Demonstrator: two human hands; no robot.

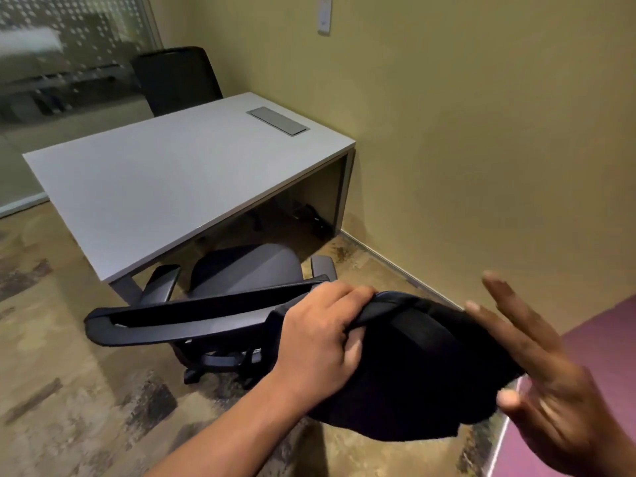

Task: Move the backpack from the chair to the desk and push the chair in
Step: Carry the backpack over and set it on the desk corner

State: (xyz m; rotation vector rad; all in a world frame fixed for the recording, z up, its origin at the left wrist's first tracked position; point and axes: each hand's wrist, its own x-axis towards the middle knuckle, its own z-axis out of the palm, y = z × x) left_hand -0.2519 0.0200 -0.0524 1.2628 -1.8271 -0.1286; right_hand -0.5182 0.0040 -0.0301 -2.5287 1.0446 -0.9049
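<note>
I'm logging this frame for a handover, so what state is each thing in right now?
backpack: off the chair, held in the air, not yet on the desk
left hand: gripping the backpack's top edge
right hand: open, fingers spread, beside the backpack
chair: seat empty, not pushed in
desk: top bare, cable hatch closed

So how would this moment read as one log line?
backpack: lifted, off chair | left hand: gripping top | right hand: open | desk: bare

A: Right hand point(554, 370) blurred, wrist cut off by frame edge.
B: Backpack point(409, 366)?
A: Top part behind left hand point(323, 335); details too dark to tell.
B: Chair point(220, 304) base?
A: Mostly hidden.
</note>
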